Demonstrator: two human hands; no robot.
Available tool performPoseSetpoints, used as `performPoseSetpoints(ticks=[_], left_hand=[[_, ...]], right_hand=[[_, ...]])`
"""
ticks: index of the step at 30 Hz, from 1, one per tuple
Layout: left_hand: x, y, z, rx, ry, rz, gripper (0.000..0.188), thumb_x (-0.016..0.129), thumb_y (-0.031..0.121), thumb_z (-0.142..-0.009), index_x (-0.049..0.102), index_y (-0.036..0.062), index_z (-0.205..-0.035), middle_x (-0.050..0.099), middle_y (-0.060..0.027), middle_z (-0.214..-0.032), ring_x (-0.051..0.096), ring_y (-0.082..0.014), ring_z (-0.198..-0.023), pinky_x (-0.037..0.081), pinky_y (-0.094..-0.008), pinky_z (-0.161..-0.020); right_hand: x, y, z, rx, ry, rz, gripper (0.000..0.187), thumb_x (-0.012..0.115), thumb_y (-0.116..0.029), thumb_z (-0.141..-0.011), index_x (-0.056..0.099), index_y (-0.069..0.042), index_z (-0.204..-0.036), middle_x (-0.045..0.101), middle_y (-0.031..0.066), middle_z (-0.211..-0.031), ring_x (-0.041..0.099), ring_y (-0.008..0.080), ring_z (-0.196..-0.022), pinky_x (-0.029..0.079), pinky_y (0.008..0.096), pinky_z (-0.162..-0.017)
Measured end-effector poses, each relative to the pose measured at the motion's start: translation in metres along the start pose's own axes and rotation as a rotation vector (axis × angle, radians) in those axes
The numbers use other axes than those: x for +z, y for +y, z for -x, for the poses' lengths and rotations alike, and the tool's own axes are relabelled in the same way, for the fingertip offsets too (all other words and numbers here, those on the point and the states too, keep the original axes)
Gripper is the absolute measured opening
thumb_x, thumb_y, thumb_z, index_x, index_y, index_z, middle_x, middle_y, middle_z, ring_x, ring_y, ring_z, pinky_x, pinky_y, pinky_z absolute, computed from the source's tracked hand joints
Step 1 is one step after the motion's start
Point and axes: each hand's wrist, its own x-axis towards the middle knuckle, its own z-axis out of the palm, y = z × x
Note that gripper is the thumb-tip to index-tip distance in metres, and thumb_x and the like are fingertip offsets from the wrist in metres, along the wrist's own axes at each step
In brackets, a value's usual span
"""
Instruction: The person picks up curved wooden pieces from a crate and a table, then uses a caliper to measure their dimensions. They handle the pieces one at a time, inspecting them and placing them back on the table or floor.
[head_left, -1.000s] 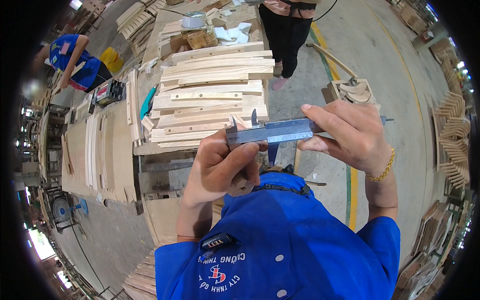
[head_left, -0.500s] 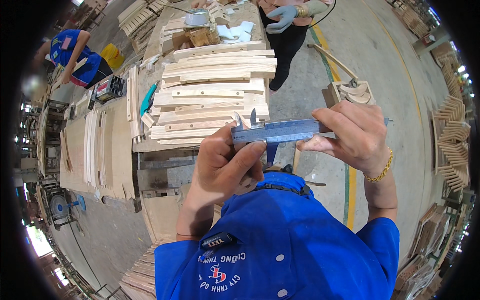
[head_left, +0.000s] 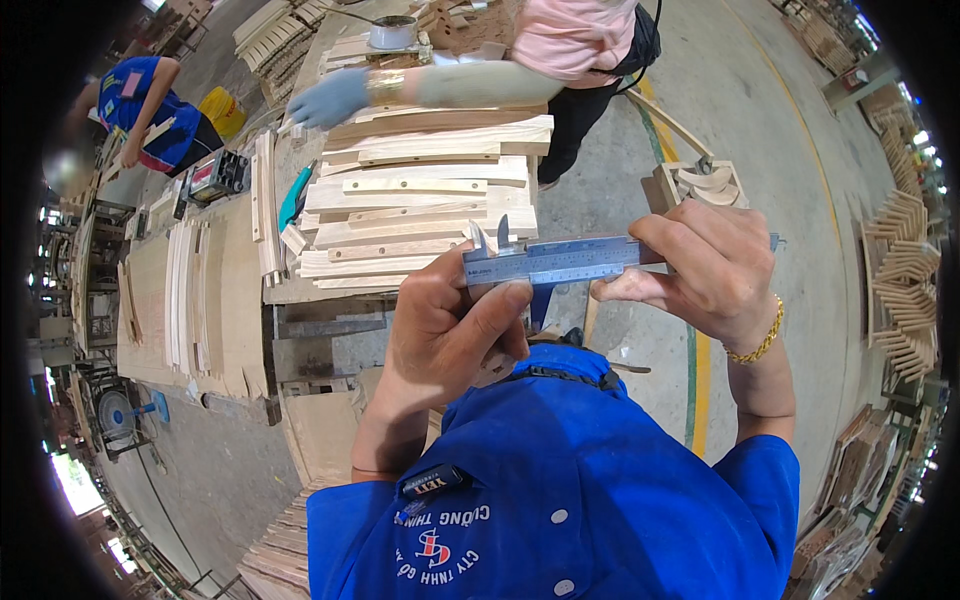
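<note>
A metal vernier caliper (head_left: 575,262) is held up level in front of my chest, its jaws to the left and slightly apart. My left hand (head_left: 455,325) is closed round the jaw end, thumb on the near side. At the other end my right hand (head_left: 705,265) pinches the beam, a gold bracelet on its wrist. Whether anything sits between the jaws is hard to make out. Behind the caliper, pale wooden slats (head_left: 420,215), some with drilled holes, lie in rows on the workbench (head_left: 285,292).
Across the bench a co-worker's gloved hand (head_left: 330,100) reaches over the slats. A teal-handled tool (head_left: 295,197) lies left of them, and a metal pot (head_left: 392,35) stands at the back. More slats (head_left: 185,300) rest on a cardboard-topped table. A box of curved wooden pieces (head_left: 708,183) is at right.
The co-worker has leaned in and stretched a gloved arm leftward over the far slats; the white pads there are now mostly out of sight. My hands and the caliper have barely moved.
</note>
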Motion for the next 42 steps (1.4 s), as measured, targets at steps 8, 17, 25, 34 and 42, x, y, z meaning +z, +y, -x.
performPoseSetpoints(ticks=[8, 17, 25, 34, 42], left_hand=[[-0.002, -0.003, 0.001, 0.015, 0.005, 0.017, 0.016, 0.056, 0.012, -0.089, 0.055, -0.0042, -0.088, 0.058, -0.0062, -0.055, 0.056, -0.0083, -0.049, 0.041, -0.0201, -0.043], [-0.002, -0.006, 0.002, 0.016, 0.017, 0.029, 0.015, 0.054, 0.013, -0.090, 0.054, -0.0023, -0.087, 0.058, -0.0054, -0.054, 0.055, -0.0081, -0.048, 0.040, -0.0203, -0.042], [-0.005, -0.011, 0.002, -0.020, 0.017, 0.044, 0.016, 0.054, 0.012, -0.089, 0.051, -0.0033, -0.085, 0.058, -0.0065, -0.054, 0.054, -0.0070, -0.046, 0.038, -0.0191, -0.040], [-0.007, -0.013, -0.001, -0.088, 0.001, 0.104, 0.018, 0.054, 0.014, -0.089, 0.052, -0.0030, -0.090, 0.057, -0.0059, -0.059, 0.056, -0.0086, -0.051, 0.042, -0.0203, -0.045], [-0.037, -0.068, 0.005, -0.202, 0.018, 0.195, 0.029, 0.054, 0.022, -0.088, 0.056, -0.0048, -0.099, 0.059, -0.0091, -0.068, 0.058, -0.0121, -0.053, 0.048, -0.0220, -0.049]], right_hand=[[0.000, -0.001, -0.003, -0.008, -0.003, 0.022, 0.041, 0.072, -0.045, -0.062, 0.059, -0.007, -0.066, 0.040, -0.0015, -0.050, 0.043, 0.0103, -0.040, 0.032, 0.0249, -0.037], [0.002, -0.002, -0.004, -0.031, 0.005, 0.015, 0.038, 0.067, -0.044, -0.070, 0.055, -0.008, -0.064, 0.038, -0.0012, -0.051, 0.041, 0.0103, -0.038, 0.032, 0.0253, -0.035], [0.005, -0.005, -0.003, -0.018, -0.012, 0.012, 0.039, 0.068, -0.044, -0.069, 0.055, -0.008, -0.065, 0.039, -0.0013, -0.051, 0.042, 0.0102, -0.038, 0.032, 0.0247, -0.035], [0.012, -0.009, 0.000, 0.079, -0.093, 0.006, 0.039, 0.074, -0.042, -0.064, 0.058, -0.007, -0.072, 0.045, 0.0000, -0.057, 0.047, 0.0124, -0.045, 0.036, 0.0257, -0.041], [0.026, 0.008, 0.021, 0.239, -0.095, 0.042, 0.037, 0.071, -0.043, -0.069, 0.058, -0.008, -0.072, 0.049, 0.0012, -0.060, 0.050, 0.0161, -0.047, 0.039, 0.0275, -0.042]])
